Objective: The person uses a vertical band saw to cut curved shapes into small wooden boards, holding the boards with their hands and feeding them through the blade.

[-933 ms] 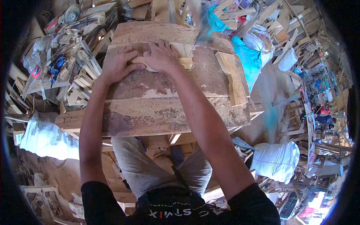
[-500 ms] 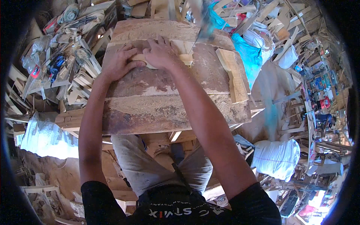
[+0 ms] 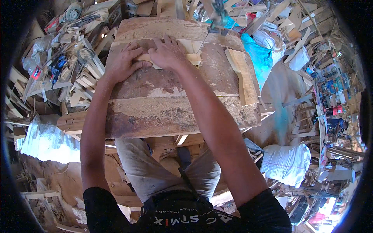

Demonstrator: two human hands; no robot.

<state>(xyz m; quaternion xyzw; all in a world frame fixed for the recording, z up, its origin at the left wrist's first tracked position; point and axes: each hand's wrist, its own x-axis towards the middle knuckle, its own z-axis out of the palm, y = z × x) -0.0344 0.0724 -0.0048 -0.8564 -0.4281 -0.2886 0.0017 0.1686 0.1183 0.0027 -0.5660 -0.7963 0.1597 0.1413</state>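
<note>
A pale wooden piece (image 3: 194, 59) lies on the dusty wooden worktable (image 3: 171, 112), partly covered by my hands. My left hand (image 3: 123, 65) grips its left end, thumb along the near side and fingers over the far side. Over the middle of the piece, my right hand (image 3: 168, 54) presses down with its fingers bent around it. A thin upright saw blade (image 3: 202, 43) stands just right of my right hand, close to the wood's right end. Above the blade hangs a metal blade holder (image 3: 216, 28), partly blurred.
A wider cut board (image 3: 243, 75) lies along the table's right side. Beyond it hangs a turquoise plastic bag (image 3: 258, 58). Wood offcuts and a plastic bottle (image 3: 34, 70) crowd the left bench. A white sack (image 3: 285, 163) stands at the lower right.
The blade holder shows higher and less smeared than before. Both hands keep their hold, and the wood's visible right end has shifted very slightly to the right.
</note>
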